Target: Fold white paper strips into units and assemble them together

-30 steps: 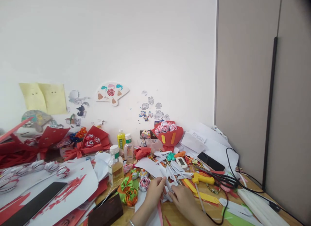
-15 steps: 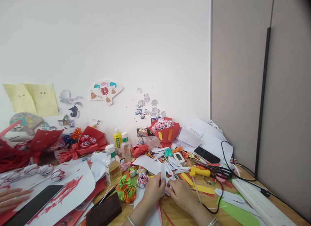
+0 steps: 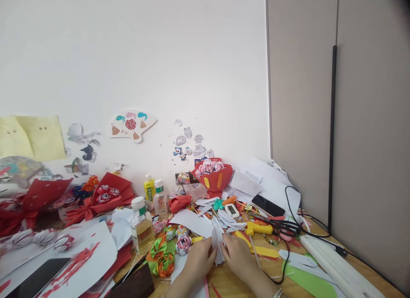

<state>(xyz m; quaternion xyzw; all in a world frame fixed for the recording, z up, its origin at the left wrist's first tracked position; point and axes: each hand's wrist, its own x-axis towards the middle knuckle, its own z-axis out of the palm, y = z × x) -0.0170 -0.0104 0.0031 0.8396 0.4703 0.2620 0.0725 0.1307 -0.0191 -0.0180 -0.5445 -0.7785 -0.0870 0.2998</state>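
Note:
A folded piece of white paper stands between my hands near the front middle of the table. My left hand closes on its left side, thumb and fingers pinching the edge. On the opposite side my right hand grips the paper with its fingertips. The lower end of the paper fans out below the fingers. Left of my left hand lie paper flowers, one white and pink and one orange and green. A larger white sheet lies just behind.
Bottles, one with amber liquid, stand to the left. A red bouquet is at the wall. On the right are a yellow glue gun, black cables, a phone and a long white bar. Paper scraps cover much of the table.
The white paper between my hands now looks more upright and spread at its lower end. My right hand has shifted up its side. Another person's hand at far left has left the view.

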